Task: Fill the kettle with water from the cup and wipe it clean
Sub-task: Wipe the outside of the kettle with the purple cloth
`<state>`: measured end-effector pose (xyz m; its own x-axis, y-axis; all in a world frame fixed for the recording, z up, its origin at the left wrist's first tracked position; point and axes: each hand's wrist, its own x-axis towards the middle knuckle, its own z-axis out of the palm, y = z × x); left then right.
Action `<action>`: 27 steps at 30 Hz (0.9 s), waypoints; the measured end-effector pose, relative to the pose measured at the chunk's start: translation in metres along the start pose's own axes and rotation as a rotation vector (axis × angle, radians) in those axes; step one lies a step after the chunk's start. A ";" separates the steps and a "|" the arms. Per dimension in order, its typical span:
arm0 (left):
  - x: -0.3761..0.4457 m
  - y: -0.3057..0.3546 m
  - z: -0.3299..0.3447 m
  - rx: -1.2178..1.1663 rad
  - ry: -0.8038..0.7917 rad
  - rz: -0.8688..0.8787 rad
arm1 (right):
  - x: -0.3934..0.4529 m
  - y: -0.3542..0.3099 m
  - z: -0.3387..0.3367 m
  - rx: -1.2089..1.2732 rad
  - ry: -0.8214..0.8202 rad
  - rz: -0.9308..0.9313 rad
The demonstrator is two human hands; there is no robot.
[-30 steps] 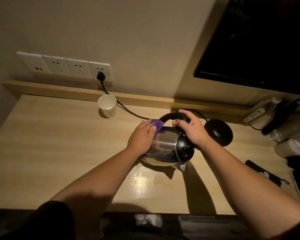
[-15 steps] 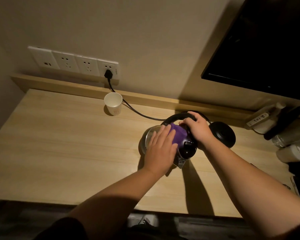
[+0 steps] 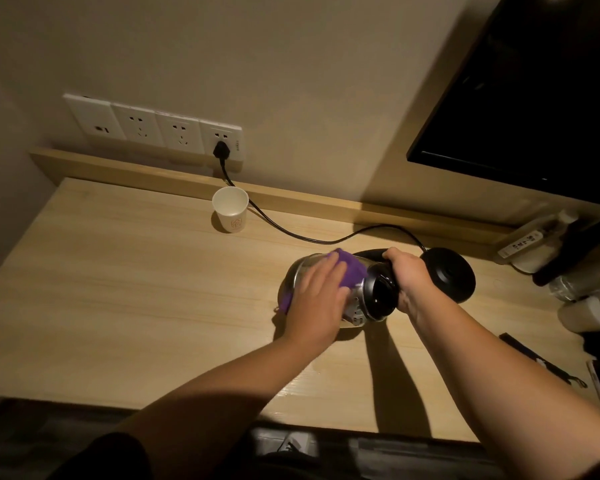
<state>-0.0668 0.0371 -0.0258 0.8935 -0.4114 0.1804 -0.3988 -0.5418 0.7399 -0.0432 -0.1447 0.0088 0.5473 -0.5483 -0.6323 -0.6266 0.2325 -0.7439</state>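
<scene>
A steel kettle with a black lid lies tilted on its side above the wooden desk. My right hand grips its black handle. My left hand presses a purple cloth flat against the kettle's steel body and covers much of it. A white paper cup stands upright near the back ledge, well to the left of the kettle.
The black kettle base sits just right of my right hand, its cord running to a wall socket. Bottles and dark items crowd the right end. A dark screen hangs above.
My left hand has slid the purple cloth from the kettle's far side over its near body. The kettle has tipped further sideways, lid toward me. The camera has shifted left.
</scene>
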 end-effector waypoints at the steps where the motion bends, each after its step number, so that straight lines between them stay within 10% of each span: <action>1: -0.005 0.005 0.004 0.039 0.002 0.124 | 0.001 -0.002 0.000 0.016 0.003 0.021; 5: -0.015 -0.001 0.009 0.193 -0.025 0.408 | 0.000 -0.008 0.001 0.042 0.001 0.079; 19: -0.019 -0.081 -0.008 0.329 -0.111 -0.015 | 0.007 -0.002 -0.014 0.118 0.083 0.219; 27: -0.015 -0.029 0.000 0.211 -0.060 0.134 | 0.007 -0.002 -0.008 0.110 0.089 0.263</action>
<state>-0.0687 0.0589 -0.0506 0.8183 -0.5292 0.2241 -0.5527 -0.6178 0.5594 -0.0424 -0.1555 0.0072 0.3206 -0.5248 -0.7886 -0.6736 0.4590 -0.5793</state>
